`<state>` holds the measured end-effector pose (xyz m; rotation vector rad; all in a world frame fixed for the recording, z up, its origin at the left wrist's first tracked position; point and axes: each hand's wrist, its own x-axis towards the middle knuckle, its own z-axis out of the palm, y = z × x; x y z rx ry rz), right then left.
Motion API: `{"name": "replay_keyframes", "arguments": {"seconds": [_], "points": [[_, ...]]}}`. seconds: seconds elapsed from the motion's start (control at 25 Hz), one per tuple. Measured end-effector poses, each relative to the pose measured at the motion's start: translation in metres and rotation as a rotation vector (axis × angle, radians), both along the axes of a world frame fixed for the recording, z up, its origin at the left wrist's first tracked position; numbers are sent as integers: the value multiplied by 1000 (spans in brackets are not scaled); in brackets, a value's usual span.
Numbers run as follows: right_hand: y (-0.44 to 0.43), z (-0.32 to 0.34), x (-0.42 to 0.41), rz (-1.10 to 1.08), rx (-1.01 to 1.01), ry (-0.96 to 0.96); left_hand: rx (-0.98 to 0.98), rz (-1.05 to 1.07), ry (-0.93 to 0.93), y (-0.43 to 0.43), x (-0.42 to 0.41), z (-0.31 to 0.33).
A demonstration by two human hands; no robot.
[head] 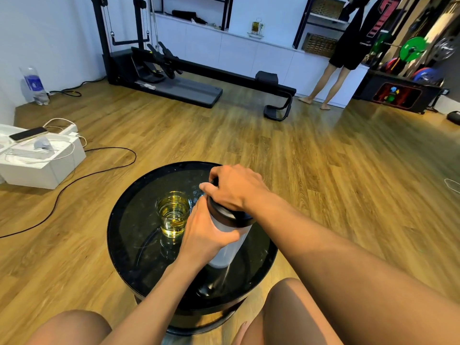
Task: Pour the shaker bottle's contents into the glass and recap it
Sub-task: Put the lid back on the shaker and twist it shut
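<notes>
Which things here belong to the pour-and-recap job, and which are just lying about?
Job:
shaker bottle, upright on the round black table
black lid
glass of yellow liquid
left hand on bottle body, right hand on lid

Lying about:
phone
white box
black cable
plastic water bottle
gym machine

Single head-worn wide-angle view, forward and down, close over a round black table [129, 235].
</notes>
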<state>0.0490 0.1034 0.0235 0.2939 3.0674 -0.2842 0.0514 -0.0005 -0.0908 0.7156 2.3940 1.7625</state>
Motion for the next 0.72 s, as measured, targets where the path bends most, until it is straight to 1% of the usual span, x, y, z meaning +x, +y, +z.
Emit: {"name": "replay_keyframes", "arguments": {"seconds": [0.48,0.72], "points": [[-9,-2,-4,-161,-7,-22,28,-15,-10,-1,4,2],[-9,-3,-4,-168,-15,-26,30,5,-35,0,5,3]]}}
